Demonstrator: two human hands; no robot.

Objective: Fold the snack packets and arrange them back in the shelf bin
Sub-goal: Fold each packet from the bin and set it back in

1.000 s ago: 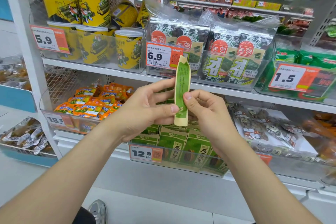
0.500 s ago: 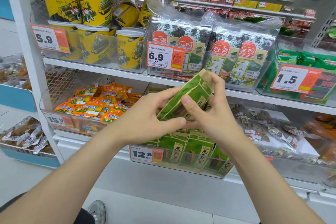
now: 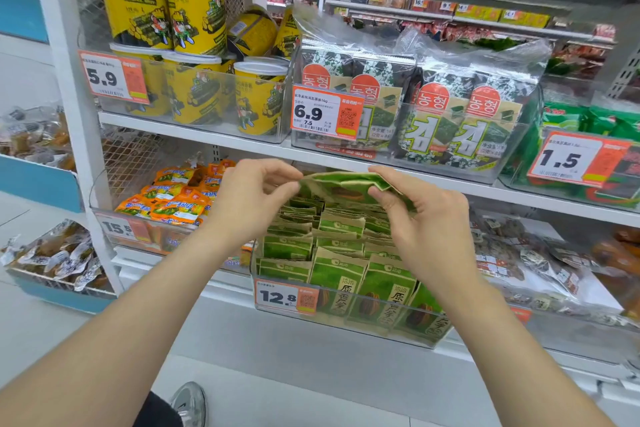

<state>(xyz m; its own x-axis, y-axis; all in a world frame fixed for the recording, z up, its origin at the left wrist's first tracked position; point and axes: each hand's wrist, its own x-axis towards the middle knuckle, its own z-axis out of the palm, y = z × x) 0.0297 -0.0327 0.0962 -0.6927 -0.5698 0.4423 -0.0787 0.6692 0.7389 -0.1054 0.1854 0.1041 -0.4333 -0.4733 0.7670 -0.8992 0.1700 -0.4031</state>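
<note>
**Shop aisle: one green packet stretched between both hands above its bin**

Pale floor (image 3: 277,392) and a grey shoe (image 3: 188,402) sit nearest us, at the bottom of the frame. Above them our left hand (image 3: 254,198) pinches the left edge of the snack packet (image 3: 346,184) between thumb and fingertips. Our right hand (image 3: 426,218) grips the right end, thumb underneath and fingers curled over. The packet lies roughly level at frame centre, above the clear shelf bin (image 3: 363,329), where rows of matching green packets (image 3: 341,225) already stand.

We judge it light and thin, a papery pouch that creases readily and has little stiffness. Holding the two opposite ends, as we do now, should keep the fold straight, while squeezing the middle might crumple it.

Half a second ago it tilted steeply up to the right with our hands close together. Now it is flatter, lower, and our hands are wider apart.

Farther back, yellow tubs (image 3: 194,10) and seaweed packs (image 3: 433,121) fill the upper shelf.
</note>
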